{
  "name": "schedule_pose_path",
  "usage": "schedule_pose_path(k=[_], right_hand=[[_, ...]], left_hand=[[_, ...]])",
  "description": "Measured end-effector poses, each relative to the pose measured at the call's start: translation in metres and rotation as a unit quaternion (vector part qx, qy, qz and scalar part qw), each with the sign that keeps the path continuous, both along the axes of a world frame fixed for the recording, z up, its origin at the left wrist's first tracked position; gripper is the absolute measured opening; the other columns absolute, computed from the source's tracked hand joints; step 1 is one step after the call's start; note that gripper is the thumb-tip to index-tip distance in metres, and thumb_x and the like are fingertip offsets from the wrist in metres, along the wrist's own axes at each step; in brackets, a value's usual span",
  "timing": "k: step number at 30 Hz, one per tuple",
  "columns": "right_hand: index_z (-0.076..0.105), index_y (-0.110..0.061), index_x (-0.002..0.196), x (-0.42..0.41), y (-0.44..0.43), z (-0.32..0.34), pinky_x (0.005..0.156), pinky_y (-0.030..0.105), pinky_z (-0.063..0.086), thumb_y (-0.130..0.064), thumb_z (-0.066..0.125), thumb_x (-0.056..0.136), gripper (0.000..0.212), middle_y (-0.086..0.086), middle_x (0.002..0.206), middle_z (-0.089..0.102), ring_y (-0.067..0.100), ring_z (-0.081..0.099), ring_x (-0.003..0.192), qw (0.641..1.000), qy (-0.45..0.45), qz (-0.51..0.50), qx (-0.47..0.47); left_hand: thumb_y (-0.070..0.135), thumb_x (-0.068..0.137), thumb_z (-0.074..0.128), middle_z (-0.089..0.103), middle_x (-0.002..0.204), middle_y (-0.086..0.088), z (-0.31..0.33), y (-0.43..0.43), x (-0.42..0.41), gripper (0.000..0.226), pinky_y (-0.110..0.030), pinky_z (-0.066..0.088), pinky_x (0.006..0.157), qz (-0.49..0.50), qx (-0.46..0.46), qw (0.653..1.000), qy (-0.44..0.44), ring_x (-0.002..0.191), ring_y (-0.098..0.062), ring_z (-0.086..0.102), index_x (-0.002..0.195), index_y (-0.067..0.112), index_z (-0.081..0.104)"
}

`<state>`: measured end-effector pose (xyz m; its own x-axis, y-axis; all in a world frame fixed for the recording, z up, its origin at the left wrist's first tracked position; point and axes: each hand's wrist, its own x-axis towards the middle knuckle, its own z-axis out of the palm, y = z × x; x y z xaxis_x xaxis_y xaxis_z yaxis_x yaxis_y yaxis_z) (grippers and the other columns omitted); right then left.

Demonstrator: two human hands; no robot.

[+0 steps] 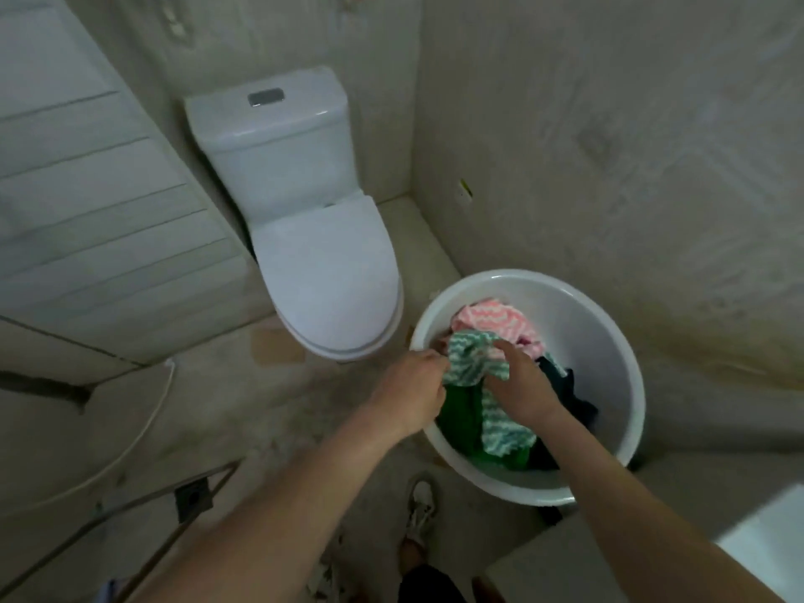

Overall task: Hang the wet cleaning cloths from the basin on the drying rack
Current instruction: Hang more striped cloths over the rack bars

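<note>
— What sort of room is it?
— A dim bathroom with pale walls [609,124] and a stained pale floor [261,406].
— Any fixtures?
— A white toilet [322,263], lid down, in the corner. A white slatted panel [87,189] stands left of it.

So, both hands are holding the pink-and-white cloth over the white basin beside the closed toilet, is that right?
Not quite: the head view shows the left hand and right hand holding the green-and-white cloth over the white basin beside the closed toilet; the pink-and-white cloth lies behind it in the basin.
</note>
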<state>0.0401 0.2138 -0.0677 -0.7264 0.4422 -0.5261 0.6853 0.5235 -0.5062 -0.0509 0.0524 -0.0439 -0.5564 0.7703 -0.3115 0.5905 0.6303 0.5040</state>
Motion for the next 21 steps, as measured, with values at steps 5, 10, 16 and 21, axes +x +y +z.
schedule_pose_path(k=[5, 10, 16, 21], right_hand=[[0.002, -0.023, 0.153, 0.004, 0.027, -0.038, 0.096, 0.042, 0.045, -0.020, 0.050, 0.097, 0.074, 0.016, 0.144, 0.045, 0.034, 0.052, 0.122, 0.995, -0.022, -0.067, -0.074], [0.004, -0.023, 0.153, -0.010, 0.050, -0.054, 0.091, 0.038, 0.047, -0.039, 0.044, 0.099, 0.069, 0.014, 0.136, 0.055, 0.034, 0.058, 0.115, 0.994, -0.024, -0.083, -0.060], [0.062, -0.021, 0.124, -0.022, 0.064, -0.060, 0.080, 0.033, 0.050, -0.016, 0.051, 0.093, 0.034, 0.009, 0.121, 0.065, 0.030, 0.062, 0.105, 0.996, -0.058, -0.008, 0.073], [0.057, -0.019, 0.056, -0.021, 0.066, -0.053, 0.072, 0.034, 0.047, -0.020, 0.061, 0.084, 0.029, 0.008, 0.069, 0.057, 0.028, 0.058, 0.067, 0.995, 0.076, -0.013, 0.064]], left_hand=[[0.021, 0.085, 0.055, 0.050, 0.136, -0.006, -0.025, 0.053, 0.001, 0.054, -0.035, 0.039, 0.104, 0.133, 0.049, 0.978, -0.152, 0.124, -0.023, 0.048, 0.137, 0.018, 0.041], [0.030, 0.082, 0.064, 0.066, 0.120, -0.001, -0.050, 0.082, -0.004, 0.041, -0.031, 0.050, 0.091, 0.203, 0.032, 0.952, -0.227, 0.106, -0.019, 0.062, 0.121, 0.020, 0.061], [0.018, 0.076, 0.055, 0.068, 0.075, -0.015, -0.052, 0.070, 0.006, 0.019, -0.036, 0.048, 0.057, 0.112, -0.028, 0.978, -0.176, 0.067, -0.031, 0.063, 0.070, 0.004, 0.066], [0.021, 0.080, 0.056, 0.069, 0.084, 0.005, -0.041, 0.076, 0.002, 0.010, -0.035, 0.053, 0.074, 0.078, -0.025, 0.993, -0.084, 0.080, -0.015, 0.062, 0.082, 0.021, 0.066]])
